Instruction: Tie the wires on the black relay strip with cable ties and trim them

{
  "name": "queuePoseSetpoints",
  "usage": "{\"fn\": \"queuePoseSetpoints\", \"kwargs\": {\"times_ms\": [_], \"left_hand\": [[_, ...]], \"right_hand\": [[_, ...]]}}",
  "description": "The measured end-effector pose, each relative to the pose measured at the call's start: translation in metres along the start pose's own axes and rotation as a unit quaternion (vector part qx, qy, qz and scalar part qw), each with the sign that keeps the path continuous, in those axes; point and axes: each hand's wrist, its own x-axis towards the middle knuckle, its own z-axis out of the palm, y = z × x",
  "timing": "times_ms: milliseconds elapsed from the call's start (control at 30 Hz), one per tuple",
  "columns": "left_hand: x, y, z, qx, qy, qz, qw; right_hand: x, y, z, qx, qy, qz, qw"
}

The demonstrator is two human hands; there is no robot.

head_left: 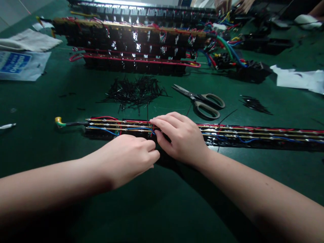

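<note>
A long black wired strip (253,143) lies across the green table, with brass-coloured rods and red and blue wires along its top. My right hand (181,135) rests over its left-middle part, fingers on the far side and thumb at the near side, gripping it. Close beside it, my left hand (135,152) is closed at the strip's near edge; whatever its fingers hold is hidden. A thin black cable tie (227,116) sticks up from the strip right of my hands. From the strip's left end runs a black cable with a yellow-green connector (58,122).
Beyond the strip lie a pile of black cable ties (136,91), scissors (206,103) and a smaller bunch of ties (254,104). Wired black assemblies (131,37) stand behind. A plastic packet (22,65) is at left, white paper (298,78) at right. Another person's hands (244,5) show at the top.
</note>
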Motion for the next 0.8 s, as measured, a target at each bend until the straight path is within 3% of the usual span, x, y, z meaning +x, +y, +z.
{"fn": "queuePoseSetpoints", "kwargs": {"times_ms": [133,533,800], "left_hand": [[-0.001,-0.003,0.003,0.007,-0.019,-0.027,0.999],[0.0,-0.001,-0.001,-0.008,0.034,-0.044,0.998],[0.001,-0.028,-0.006,-0.013,0.209,-0.064,0.976]], "right_hand": [[0.0,0.0,0.0,-0.002,0.003,-0.007,1.0],[0.0,-0.001,-0.001,0.018,0.002,0.013,1.0],[0.006,-0.004,-0.015,0.153,0.028,0.068,0.985]]}}
